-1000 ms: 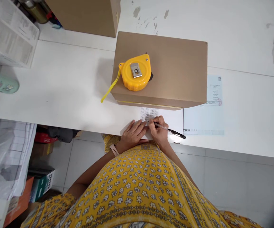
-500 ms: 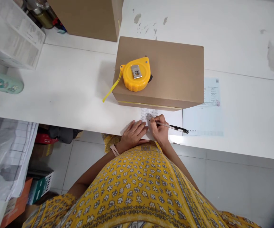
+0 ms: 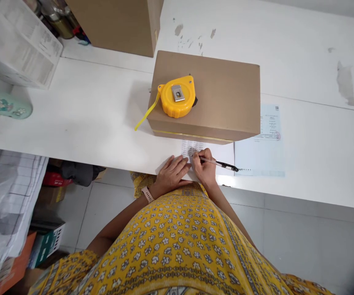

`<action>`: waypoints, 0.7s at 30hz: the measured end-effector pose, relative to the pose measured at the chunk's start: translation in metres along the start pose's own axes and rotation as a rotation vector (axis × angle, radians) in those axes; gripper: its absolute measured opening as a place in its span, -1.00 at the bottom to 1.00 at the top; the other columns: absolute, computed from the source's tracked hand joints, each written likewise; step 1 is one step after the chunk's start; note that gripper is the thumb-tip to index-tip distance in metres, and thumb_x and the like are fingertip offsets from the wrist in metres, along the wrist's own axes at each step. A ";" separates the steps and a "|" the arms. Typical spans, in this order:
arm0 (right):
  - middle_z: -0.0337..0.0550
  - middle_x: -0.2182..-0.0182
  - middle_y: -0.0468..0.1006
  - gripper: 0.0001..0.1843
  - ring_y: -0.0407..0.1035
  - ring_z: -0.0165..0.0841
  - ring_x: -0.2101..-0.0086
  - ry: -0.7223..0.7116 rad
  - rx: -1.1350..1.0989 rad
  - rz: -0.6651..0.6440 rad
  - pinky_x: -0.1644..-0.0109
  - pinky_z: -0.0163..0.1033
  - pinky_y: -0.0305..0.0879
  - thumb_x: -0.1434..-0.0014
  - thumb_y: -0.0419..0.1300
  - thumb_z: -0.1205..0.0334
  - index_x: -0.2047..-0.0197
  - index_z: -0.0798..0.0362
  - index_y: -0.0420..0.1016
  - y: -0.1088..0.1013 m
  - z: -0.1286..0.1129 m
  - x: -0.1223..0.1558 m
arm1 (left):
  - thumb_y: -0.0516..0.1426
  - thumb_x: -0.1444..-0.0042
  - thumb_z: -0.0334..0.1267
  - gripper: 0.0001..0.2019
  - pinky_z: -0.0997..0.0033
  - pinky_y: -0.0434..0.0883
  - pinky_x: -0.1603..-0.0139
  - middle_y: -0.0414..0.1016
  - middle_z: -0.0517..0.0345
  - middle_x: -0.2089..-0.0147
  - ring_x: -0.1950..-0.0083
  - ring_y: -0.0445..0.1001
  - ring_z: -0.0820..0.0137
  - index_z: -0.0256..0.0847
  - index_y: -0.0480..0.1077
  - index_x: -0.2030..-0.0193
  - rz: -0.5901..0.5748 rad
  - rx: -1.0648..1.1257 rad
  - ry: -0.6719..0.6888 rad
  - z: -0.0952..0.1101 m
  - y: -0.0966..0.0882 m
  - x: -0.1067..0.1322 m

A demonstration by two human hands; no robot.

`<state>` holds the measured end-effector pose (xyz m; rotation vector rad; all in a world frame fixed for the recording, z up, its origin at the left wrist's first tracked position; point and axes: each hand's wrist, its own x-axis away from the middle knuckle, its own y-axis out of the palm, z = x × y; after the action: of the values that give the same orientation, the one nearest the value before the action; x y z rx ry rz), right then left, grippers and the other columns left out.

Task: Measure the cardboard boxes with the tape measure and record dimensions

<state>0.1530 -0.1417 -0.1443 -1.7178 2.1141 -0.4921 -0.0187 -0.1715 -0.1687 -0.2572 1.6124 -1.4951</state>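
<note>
My right hand (image 3: 206,166) is closed around a pen (image 3: 222,164) with a clear barrel and black cap end. Its tip rests on a white sheet of paper (image 3: 224,153) covered partly in rows of handwriting. Flat on the sheet's near left part lies my left hand (image 3: 172,172), its fingers stretched out and holding nothing. Just beyond both hands stands a brown cardboard box (image 3: 222,94), hiding the far part of the sheet. On top of the box sits a yellow tape measure (image 3: 178,96) with a metal clip and a yellow wrist strap.
A pale blue printed document (image 3: 259,157) lies right of the box, partly under it. Another cardboard box (image 3: 118,24) stands at the back left. Far left are a white carton (image 3: 26,45) and a mint green bottle (image 3: 5,102). The white table's front edge runs by my body.
The view has shifted slightly. The pen has tilted a little in my right hand, its tip staying on the paper. My left hand stays flat in place.
</note>
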 end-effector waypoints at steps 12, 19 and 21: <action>-0.39 0.59 0.33 -0.76 0.23 -0.43 0.56 -0.018 -0.019 0.008 0.42 -0.26 0.18 -0.28 0.19 0.14 0.39 -0.06 0.24 0.002 0.007 0.001 | -0.01 -0.36 0.29 -0.37 0.05 0.30 -0.46 0.58 -0.03 -0.24 -0.32 0.49 0.15 -0.21 0.52 -0.17 -0.045 0.011 -0.012 0.000 0.001 0.002; -0.39 0.61 0.33 -0.75 0.23 -0.42 0.56 0.003 -0.031 0.000 0.43 -0.25 0.17 -0.27 0.20 0.13 0.39 -0.07 0.25 0.002 0.009 0.002 | -0.01 -0.36 0.29 -0.36 0.05 0.32 -0.45 0.57 -0.03 -0.25 -0.33 0.48 0.15 -0.21 0.51 -0.19 -0.075 0.010 -0.013 0.000 0.000 0.002; -0.39 0.61 0.33 -0.75 0.22 -0.42 0.56 0.008 -0.028 0.006 0.43 -0.25 0.17 -0.28 0.20 0.12 0.39 -0.07 0.24 0.001 0.008 0.002 | -0.01 -0.36 0.29 -0.36 0.05 0.32 -0.45 0.57 -0.03 -0.25 -0.33 0.48 0.15 -0.22 0.51 -0.18 -0.057 0.010 -0.012 0.000 -0.001 0.001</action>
<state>0.1555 -0.1432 -0.1515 -1.7268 2.1414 -0.4708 -0.0198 -0.1724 -0.1681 -0.3085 1.6002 -1.5414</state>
